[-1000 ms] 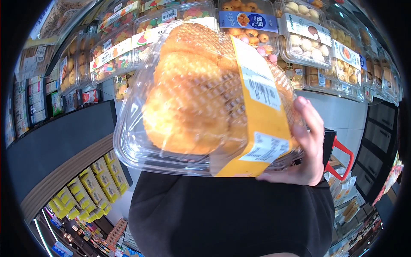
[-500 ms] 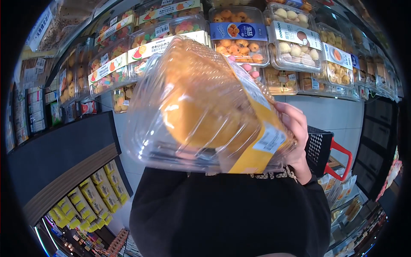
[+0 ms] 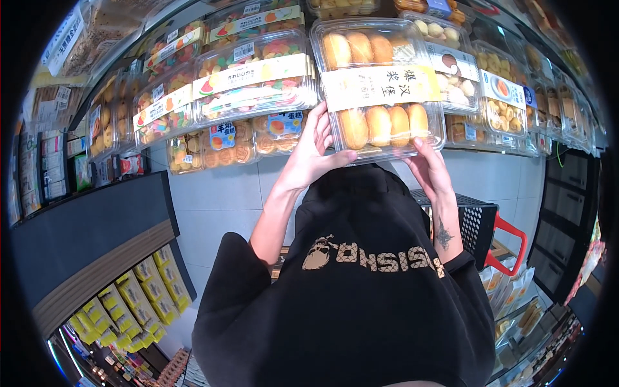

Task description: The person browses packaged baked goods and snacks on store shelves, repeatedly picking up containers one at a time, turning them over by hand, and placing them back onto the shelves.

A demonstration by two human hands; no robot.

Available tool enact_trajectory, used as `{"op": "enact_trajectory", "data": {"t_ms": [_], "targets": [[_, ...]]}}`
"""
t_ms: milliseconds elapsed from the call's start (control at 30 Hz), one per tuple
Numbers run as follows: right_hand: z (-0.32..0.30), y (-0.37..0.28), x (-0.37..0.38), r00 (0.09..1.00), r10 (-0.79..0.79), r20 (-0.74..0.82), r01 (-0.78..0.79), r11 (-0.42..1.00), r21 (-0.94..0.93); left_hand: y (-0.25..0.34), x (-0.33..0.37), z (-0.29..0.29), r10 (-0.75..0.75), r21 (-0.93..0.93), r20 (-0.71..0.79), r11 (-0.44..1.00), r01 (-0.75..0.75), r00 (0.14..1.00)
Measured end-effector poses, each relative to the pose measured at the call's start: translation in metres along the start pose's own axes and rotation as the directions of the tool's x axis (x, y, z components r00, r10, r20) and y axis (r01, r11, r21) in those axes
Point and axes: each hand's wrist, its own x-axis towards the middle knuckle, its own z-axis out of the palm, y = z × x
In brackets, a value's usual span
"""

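Note:
A clear plastic box of bread buns [image 3: 378, 126] with a pale yellow paper band is held out over the display, its lid facing up. My left hand [image 3: 314, 151] grips its near left corner, thumb along the near edge and fingers up the left side. At the near right corner, my right hand [image 3: 431, 166] presses its thumb on the edge, its other fingers partly hidden underneath. Just left of the held box lies a box of colourful sweets [image 3: 251, 80]. On its right, a box of pale round cookies [image 3: 454, 87] is partly covered.
Packed boxes of small cakes [image 3: 225, 145] line the display's near edge. A black basket with a red handle [image 3: 512, 242] stands on the tiled floor to my right. Yellow packets [image 3: 132, 290] hang at the lower left, below a dark counter [image 3: 97, 226].
The bun box has moved away from close to me, down to the display, and turned from steeply tilted to nearly flat. My left hand, hidden before, now shows on its left corner.

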Motion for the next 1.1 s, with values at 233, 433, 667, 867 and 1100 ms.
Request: {"op": "enact_trajectory", "data": {"t_ms": [233, 433, 667, 867, 1100], "targets": [[0.003, 0.009, 0.021, 0.997, 0.082, 0.014, -0.083, 0.99, 0.114, -0.008, 0.001, -0.015, 0.059, 0.136, 0.072, 0.988, -0.068, 0.996], [0.005, 0.012, 0.025, 0.99, 0.137, -0.014, -0.133, 0.974, 0.183, -0.015, -0.003, -0.017, 0.108, 0.286, -0.023, 0.953, -0.097, 0.994], [0.002, 0.019, 0.04, 0.989, 0.147, 0.008, -0.146, 0.97, 0.196, -0.022, -0.002, -0.018, 0.244, 0.523, -0.148, 0.842, -0.134, 0.958], [-0.006, 0.033, 0.055, 0.975, 0.218, -0.043, -0.195, 0.931, 0.308, -0.035, 0.01, -0.005, 0.121, 0.064, -0.384, 0.993, -0.104, 0.915], [0.015, 0.001, 0.073, 0.857, 0.455, 0.243, -0.512, 0.808, 0.293, -0.028, 0.015, 0.008, -0.086, -0.312, -0.442, 0.948, -0.063, 0.893]]}}
